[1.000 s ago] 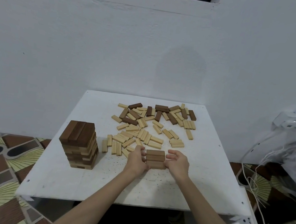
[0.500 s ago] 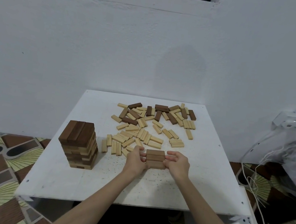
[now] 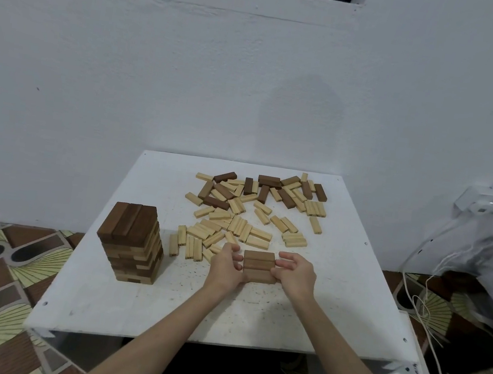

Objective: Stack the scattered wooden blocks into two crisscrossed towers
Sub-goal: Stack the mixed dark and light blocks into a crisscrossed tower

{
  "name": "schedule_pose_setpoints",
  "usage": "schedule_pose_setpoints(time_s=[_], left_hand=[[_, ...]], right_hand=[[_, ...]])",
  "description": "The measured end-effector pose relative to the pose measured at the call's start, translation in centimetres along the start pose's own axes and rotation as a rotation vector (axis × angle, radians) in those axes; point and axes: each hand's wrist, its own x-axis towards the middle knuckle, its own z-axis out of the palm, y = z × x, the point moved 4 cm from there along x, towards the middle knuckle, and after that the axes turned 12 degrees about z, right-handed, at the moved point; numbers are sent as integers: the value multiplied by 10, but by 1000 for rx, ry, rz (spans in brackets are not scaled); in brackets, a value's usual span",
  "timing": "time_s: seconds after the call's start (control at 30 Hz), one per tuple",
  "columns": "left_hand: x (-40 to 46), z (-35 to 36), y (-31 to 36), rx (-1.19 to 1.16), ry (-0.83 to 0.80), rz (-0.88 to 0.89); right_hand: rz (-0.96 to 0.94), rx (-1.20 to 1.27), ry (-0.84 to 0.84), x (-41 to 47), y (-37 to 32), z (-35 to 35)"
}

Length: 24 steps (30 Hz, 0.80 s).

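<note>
The small stack (image 3: 260,266) of dark blocks I am starting as the second tower sits near the front middle of the white table (image 3: 331,317), only a layer or two high, squeezed between my left hand (image 3: 226,266) and right hand (image 3: 292,274), fingers curled against its ends. The first tower (image 3: 130,242) stands finished-looking at the left. Most of the work remains, I judge: the loose blocks (image 3: 251,209) lie scattered behind.

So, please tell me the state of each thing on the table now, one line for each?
Tall tower: upright, dark top layer.
Brown block set: three side by side, between both hands.
Left hand: fingers curled against set.
Right hand: fingers curled against set.
Loose blocks: scattered flat.
</note>
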Motion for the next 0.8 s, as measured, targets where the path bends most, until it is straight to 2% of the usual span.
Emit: schedule_pose_setpoints(time_s=[0.8], left_hand=[[-3,-2,3,-13,10,-27]], right_hand=[[46,23,3,0,-1,0]])
